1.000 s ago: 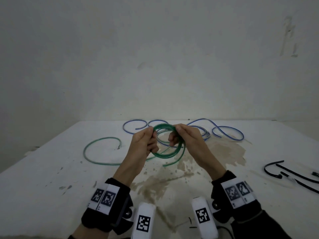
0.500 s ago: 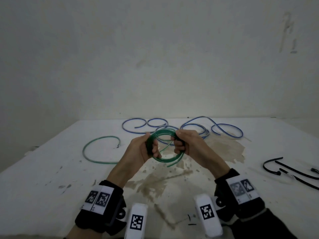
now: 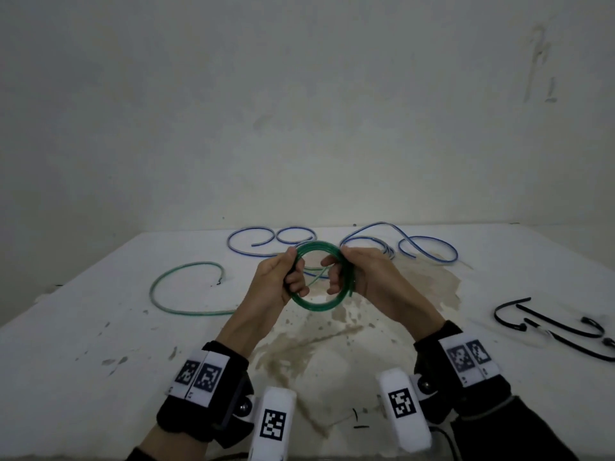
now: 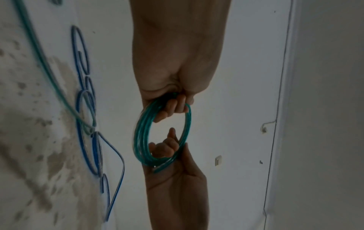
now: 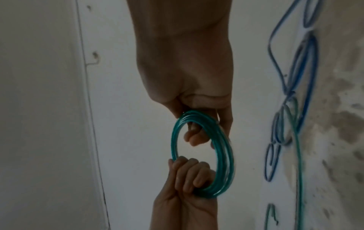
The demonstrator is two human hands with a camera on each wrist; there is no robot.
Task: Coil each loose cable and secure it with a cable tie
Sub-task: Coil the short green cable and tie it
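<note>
Both of your hands grip one green cable coil: your left hand curls its fingers round the coil's left side, and your right hand curls its fingers round the right side. Each grip is clamped on the coil, which hangs in the air between the two hands, above the stained middle of the white surface. The coil counts several turns lying close together; both wrist views show it as an upright oval ring with one hand at each end. A loose green tail runs from behind your left hand in a wide arc across the surface to the left, its end lying free. Beyond your hands, near the far edge, the blue cable lies in loose loops. Black cable ties lie well apart at the right, partly cut off by the frame edge.

Where the tail joins the coil is hidden behind your left hand. The cut end of the coil near your right palm is hard to make out.

Compared with half a second ago, the ring stands rounder and more open to the head camera, and your hands sit slightly farther apart on it.
</note>
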